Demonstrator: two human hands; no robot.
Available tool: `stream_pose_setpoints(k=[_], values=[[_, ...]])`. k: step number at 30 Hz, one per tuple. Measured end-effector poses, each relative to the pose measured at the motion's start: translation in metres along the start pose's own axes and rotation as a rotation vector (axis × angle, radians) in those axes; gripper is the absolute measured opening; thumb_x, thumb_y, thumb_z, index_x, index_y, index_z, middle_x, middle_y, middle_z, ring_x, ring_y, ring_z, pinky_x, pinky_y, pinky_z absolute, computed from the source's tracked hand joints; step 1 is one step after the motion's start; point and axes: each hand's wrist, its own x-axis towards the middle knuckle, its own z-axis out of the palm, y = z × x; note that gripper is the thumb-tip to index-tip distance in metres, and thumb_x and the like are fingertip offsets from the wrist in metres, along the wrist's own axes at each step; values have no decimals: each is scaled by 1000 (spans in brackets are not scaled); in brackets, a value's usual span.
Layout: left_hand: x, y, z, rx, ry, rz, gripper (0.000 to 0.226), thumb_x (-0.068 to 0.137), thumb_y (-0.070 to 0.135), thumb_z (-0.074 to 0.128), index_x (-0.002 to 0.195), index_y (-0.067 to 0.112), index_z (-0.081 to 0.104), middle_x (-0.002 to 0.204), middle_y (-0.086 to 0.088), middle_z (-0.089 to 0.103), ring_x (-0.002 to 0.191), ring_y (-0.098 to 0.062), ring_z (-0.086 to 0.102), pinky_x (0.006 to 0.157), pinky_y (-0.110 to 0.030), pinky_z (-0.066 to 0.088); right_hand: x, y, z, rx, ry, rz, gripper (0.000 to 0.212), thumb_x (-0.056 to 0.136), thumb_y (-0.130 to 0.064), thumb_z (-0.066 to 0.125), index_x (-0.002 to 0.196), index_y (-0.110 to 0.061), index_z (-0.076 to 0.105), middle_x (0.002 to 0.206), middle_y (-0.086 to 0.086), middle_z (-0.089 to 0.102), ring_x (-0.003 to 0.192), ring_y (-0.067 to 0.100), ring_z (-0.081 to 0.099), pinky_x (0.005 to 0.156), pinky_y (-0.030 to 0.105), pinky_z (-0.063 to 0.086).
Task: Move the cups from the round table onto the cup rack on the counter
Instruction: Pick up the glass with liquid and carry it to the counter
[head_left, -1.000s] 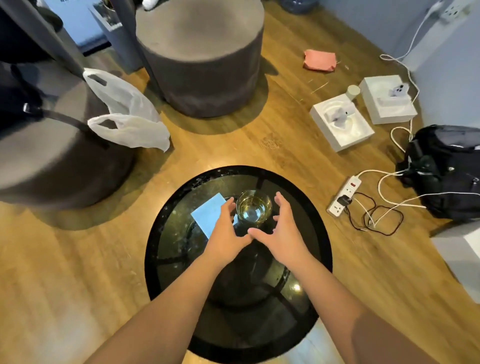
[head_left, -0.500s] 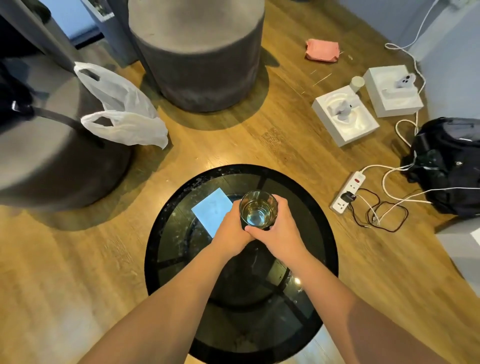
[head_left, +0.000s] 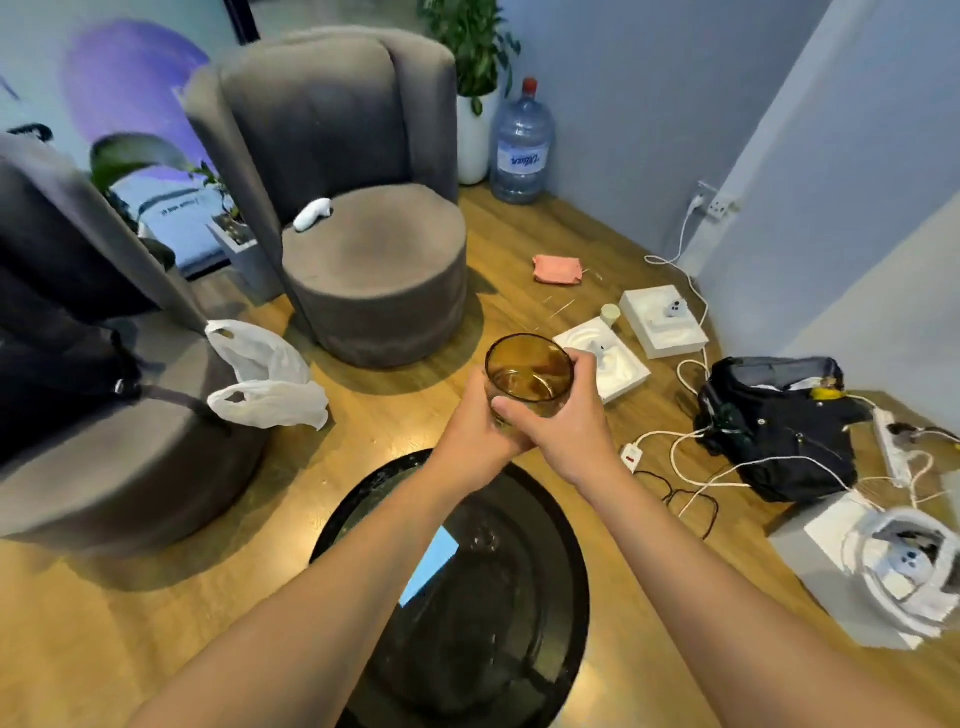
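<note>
Above the round table (head_left: 550, 571), both hands, left (head_left: 475, 434) and right (head_left: 563, 431), grip the cup (head_left: 527, 382); rack out of view, placement pending.

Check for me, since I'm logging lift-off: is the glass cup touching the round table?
Apart. The head view shows the glass cup held by both hands above the floor, beyond the round table rim.

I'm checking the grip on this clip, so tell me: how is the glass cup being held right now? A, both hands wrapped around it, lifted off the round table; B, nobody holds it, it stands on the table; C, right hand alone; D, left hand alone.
A: the left hand and right hand both curl round the glass cup, which is up in the air beyond the far edge of the round table.
</note>
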Motion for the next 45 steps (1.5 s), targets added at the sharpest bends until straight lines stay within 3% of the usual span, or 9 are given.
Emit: stream_pose_setpoints(k=[5, 9, 14, 19, 23, 26, 31, 34, 45], values=[[-25, 148, 16, -22, 29, 227, 87, 67, 28, 92, 116, 72, 35, 119, 41, 52, 116, 15, 53, 84, -10, 52, -34, -114, -82, 117, 105, -168, 97, 57, -71, 74, 139, -36, 33, 129, -11, 55, 114, 5, 55, 66, 5, 45], [-63, 247, 37, -46, 16, 352, 90, 73, 27, 92, 139, 45, 33, 133, 20, 54, 124, -2, 56, 90, -19, 56, -82, -187, -150, 140, 163, -282, 94, 59, -73, 72, 138, -37, 36, 129, -12, 55, 114, 5, 55, 64, 7, 49], [-113, 343, 64, -103, 9, 462, 83, 78, 9, 86, 140, 29, 34, 127, 7, 56, 107, 10, 62, 73, -12, 55, -141, -254, -226, 63, 168, -410, 88, 70, -52, 84, 139, -34, 32, 131, -9, 54, 118, 11, 56, 71, 10, 52], [-156, 414, 80, -8, -21, 553, 80, 77, 7, 85, 134, 27, 33, 122, 10, 55, 105, 9, 62, 77, -17, 57, -194, -296, -284, -6, 210, -503, 85, 77, -48, 81, 140, -26, 29, 136, 0, 52, 119, 16, 56, 65, 5, 51], [-191, 438, 93, -32, -65, 587, 83, 71, 13, 83, 136, 25, 33, 125, 2, 59, 115, -13, 63, 89, -32, 60, -232, -306, -305, 6, 216, -532, 82, 80, -44, 80, 140, -25, 26, 129, -4, 49, 108, 9, 57, 63, 7, 52], [-217, 442, 103, -34, -79, 594, 84, 68, 19, 82, 133, 30, 31, 124, 3, 59, 112, -12, 64, 86, -29, 61, -258, -305, -313, -9, 208, -545, 82, 80, -43, 80, 139, -27, 24, 126, -7, 48, 101, 4, 56, 61, 8, 52], [-247, 446, 115, 2, -95, 630, 79, 78, 8, 83, 133, 30, 30, 118, 11, 56, 106, -8, 62, 71, -13, 55, -299, -301, -322, -27, 261, -536, 82, 81, -45, 78, 140, -25, 24, 131, -2, 50, 113, 15, 57, 67, 12, 56], [-260, 454, 125, 1, -143, 639, 77, 83, 6, 81, 134, 30, 29, 120, 7, 54, 106, -10, 61, 68, -12, 55, -322, -302, -330, -40, 322, -529, 80, 81, -46, 77, 139, -24, 25, 130, -2, 52, 115, 17, 58, 75, 18, 58], [-318, 453, 135, -51, -339, 676, 78, 86, 11, 80, 141, 30, 27, 125, 3, 54, 112, -15, 61, 73, -19, 59, -402, -301, -327, -171, 528, -479, 83, 80, -48, 78, 139, -24, 24, 125, -5, 48, 107, 12, 54, 59, 4, 48]])
